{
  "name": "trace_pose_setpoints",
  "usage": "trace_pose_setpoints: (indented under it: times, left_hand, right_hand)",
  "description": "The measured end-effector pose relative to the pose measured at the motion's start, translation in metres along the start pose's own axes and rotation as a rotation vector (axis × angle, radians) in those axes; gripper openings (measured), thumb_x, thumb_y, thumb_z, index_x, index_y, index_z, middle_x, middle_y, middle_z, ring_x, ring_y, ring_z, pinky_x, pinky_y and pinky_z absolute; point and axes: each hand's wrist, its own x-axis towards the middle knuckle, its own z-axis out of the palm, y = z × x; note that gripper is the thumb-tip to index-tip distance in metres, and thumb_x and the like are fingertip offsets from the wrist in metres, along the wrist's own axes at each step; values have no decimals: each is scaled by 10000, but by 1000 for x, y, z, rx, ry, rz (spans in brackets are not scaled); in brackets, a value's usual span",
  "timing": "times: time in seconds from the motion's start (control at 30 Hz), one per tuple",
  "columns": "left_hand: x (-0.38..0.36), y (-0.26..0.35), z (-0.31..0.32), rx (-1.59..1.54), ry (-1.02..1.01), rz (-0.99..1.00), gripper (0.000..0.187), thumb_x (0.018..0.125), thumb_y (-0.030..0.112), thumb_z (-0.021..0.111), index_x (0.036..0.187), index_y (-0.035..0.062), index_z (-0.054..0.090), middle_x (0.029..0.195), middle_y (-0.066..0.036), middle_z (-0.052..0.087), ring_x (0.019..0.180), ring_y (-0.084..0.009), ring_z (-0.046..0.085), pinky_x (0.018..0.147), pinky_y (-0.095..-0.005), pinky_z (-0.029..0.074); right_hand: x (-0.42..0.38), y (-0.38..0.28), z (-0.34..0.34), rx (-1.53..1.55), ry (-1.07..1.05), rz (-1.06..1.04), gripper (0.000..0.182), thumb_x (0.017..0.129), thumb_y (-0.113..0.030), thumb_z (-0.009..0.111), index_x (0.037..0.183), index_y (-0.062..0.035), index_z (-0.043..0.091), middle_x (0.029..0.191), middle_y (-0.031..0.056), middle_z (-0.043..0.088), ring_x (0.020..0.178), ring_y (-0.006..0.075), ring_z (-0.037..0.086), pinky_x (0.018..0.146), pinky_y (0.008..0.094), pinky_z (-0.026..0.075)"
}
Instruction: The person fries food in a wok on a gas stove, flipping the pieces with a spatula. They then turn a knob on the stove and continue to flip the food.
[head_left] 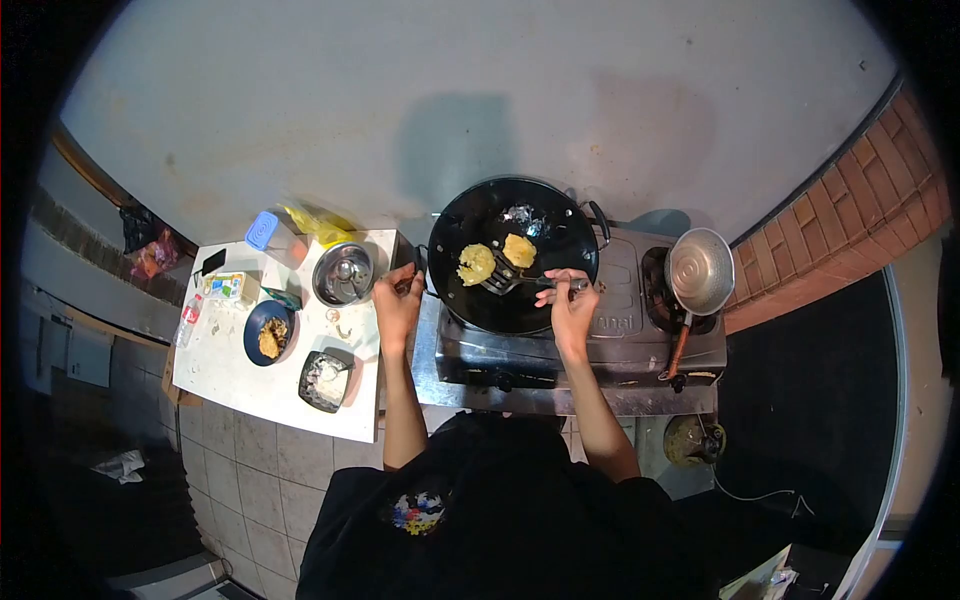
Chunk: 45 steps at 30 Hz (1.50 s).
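Observation:
A large black wok point(550, 222) stands on the left side of the gas stove point(625, 270). Two yellow patties lie in it, one on the left point(476, 264) and one nearer the middle point(519, 251). My right hand point(572, 298) is closed round the handle of a slotted spatula point(503, 278), whose dark blade is between and just below the patties. At the wok's left side, my left hand point(399, 297) has its fingers closed at the black side handle point(419, 258).
The white table point(225, 385) on the left bears a steel bowl point(343, 274), a blue bowl of food point(268, 333), a dark dish of white powder point(325, 381) and a plastic container point(275, 238). A metal saucepan point(700, 271) sits on the right burner.

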Motion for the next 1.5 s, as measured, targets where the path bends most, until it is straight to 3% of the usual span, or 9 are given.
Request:
trace_pose_setpoints:
  times: [0.63,0.73,0.87,1.0,1.1,1.23,1.27,1.4,1.5]
  left_hand:
    - [-7,-3,-1,15,24,16,277,808,71,667,1039,-81,651,941,-193,691,849,-203,674,802,-303,500]
    - [-7,-4,0,17,21,18,277,811,79,672,1037,-80,652,937,-193,692,850,-204,673,802,-301,499]
    - [1,-2,3,5,29,38,274,813,63,685,1027,-102,638,902,-191,680,781,-190,668,729,-290,529]
    - [0,2,3,-7,34,53,270,818,65,681,1025,-104,637,896,-189,680,764,-185,664,710,-283,526]
    - [-1,10,1,20,12,-12,283,821,111,679,1032,-75,656,935,-192,691,861,-207,669,799,-298,499]
    - [0,5,2,7,28,6,280,823,111,675,1033,-73,657,934,-191,692,865,-209,670,801,-297,499]
    - [0,5,2,19,23,1,280,823,109,674,1033,-75,656,937,-192,691,868,-210,671,803,-298,500]
    - [2,0,3,-5,32,27,278,814,67,677,1024,-111,637,924,-210,680,813,-203,671,758,-296,525]
    - [2,-1,2,2,18,-10,279,823,104,673,1030,-83,653,942,-195,691,864,-215,675,800,-310,505]
  right_hand:
    - [3,-45,4,-369,-95,-182,104,916,-40,521,870,43,564,757,88,607,545,116,595,448,249,507]
    - [10,-42,7,-484,-134,-284,39,857,-5,570,865,33,575,715,133,597,548,189,603,492,314,470]
    - [15,-64,29,-609,-239,-394,64,807,24,585,869,34,574,739,165,598,584,246,612,522,332,465]
    - [16,-61,47,-657,-424,-435,105,824,-31,578,908,16,538,876,206,609,776,408,605,663,446,487]
    - [21,-61,59,-687,-537,-504,96,829,-45,573,895,13,533,860,202,605,773,404,606,662,460,482]
    - [23,-73,71,-787,-721,-538,136,831,-70,585,907,11,506,873,189,586,790,411,601,654,467,484]
    - [23,-74,72,-766,-717,-579,127,850,-61,596,908,19,515,843,181,579,767,407,591,631,429,469]
    - [33,-82,73,-750,-711,-572,133,857,-77,594,917,18,524,841,173,584,753,390,599,629,410,468]
    - [44,-88,62,-712,-629,-469,133,874,-115,569,915,0,517,856,193,598,784,406,603,655,452,476]
